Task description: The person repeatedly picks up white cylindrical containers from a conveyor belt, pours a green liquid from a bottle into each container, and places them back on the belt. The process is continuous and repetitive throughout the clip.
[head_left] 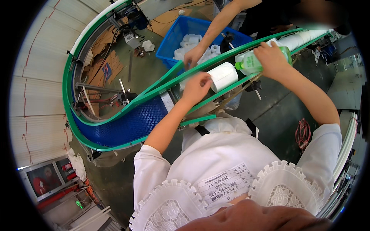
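Note:
My right hand is wrapped over a green see-through bottle, which lies on its side on the conveyor with its green cap toward the left. Left of the cap lies a white paper roll. My left hand is by that roll's left end, fingers curled together and a little blurred; what they pinch, if anything, is hidden. Across the belt, a co-worker's hand reaches down at the far green rail. More white rolls lie in a row along the conveyor beyond the bottle.
A blue crate with several white rolls stands behind the conveyor. Green guard rails line the track, which curves left around a blue mesh belt. A clamp handle juts from the near side. Red cord lies at the right.

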Demonstrator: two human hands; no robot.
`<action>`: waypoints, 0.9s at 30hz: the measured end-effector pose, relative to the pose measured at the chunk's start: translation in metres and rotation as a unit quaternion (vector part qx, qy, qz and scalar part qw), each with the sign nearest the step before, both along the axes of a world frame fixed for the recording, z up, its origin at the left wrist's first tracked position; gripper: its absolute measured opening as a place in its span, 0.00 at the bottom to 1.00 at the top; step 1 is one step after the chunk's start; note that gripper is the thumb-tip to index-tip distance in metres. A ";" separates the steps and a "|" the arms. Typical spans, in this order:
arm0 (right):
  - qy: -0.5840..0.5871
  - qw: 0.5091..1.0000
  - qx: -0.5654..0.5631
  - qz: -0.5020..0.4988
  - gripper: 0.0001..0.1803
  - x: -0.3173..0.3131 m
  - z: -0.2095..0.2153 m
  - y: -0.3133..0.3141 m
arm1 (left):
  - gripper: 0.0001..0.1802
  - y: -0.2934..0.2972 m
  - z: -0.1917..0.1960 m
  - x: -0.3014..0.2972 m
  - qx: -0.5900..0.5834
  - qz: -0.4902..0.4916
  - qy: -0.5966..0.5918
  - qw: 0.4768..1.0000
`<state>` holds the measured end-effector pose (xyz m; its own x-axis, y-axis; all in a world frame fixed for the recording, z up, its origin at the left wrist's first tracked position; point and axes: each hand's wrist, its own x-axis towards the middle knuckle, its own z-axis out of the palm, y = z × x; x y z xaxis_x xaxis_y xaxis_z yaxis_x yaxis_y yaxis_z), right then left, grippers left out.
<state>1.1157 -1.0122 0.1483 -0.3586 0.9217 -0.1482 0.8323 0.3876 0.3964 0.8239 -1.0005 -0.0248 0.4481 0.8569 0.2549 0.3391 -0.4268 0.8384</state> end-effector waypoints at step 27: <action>0.925 0.321 -0.013 -0.202 0.59 0.106 -0.177 -0.186 | 0.27 -0.097 0.063 -0.289 -0.438 0.338 -0.139 0.821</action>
